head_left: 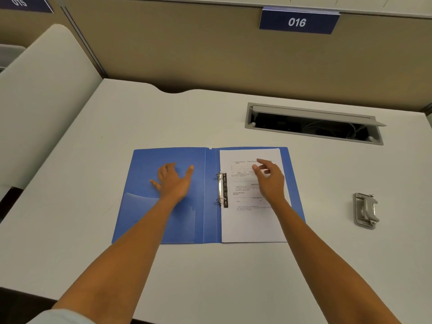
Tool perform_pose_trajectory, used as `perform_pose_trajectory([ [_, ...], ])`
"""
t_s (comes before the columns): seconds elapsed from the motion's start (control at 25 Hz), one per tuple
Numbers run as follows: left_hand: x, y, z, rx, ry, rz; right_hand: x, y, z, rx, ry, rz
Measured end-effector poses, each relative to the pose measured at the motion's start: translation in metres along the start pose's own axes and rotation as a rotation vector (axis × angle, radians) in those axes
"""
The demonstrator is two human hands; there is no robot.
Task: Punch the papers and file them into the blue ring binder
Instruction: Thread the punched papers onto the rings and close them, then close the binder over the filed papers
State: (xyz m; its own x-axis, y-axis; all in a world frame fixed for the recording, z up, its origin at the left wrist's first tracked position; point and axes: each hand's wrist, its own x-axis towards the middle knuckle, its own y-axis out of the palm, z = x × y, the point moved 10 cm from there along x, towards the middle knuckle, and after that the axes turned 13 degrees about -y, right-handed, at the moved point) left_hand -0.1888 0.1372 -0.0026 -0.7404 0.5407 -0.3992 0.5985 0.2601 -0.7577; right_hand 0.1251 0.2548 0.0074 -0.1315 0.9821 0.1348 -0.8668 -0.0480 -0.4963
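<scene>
Resting on open binder (163, 220): left hand (174, 181) flat; papers (252, 220) seemingly ringed.

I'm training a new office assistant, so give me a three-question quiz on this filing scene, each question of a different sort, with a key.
1. True or false: the grey metal hole punch lies on the white desk to the right of the open blue plastic ring binder.
2. The left hand rests on: A) the printed white papers, B) the binder's left inside cover, C) the punch.
3. Fill in: the printed white papers lie on the binder's ____ half, beside the metal rings.

Key: 1 true; 2 B; 3 right. The right hand is above the papers with fingers loosely spread, gripping nothing.
</scene>
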Motion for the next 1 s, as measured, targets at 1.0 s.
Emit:
perform_pose_trajectory([
  [1.0, 0.021, -0.092, 0.096, -0.246, -0.585, -0.238, -0.051, -0.060, -0.060, -0.463, 0.308, -0.155],
])
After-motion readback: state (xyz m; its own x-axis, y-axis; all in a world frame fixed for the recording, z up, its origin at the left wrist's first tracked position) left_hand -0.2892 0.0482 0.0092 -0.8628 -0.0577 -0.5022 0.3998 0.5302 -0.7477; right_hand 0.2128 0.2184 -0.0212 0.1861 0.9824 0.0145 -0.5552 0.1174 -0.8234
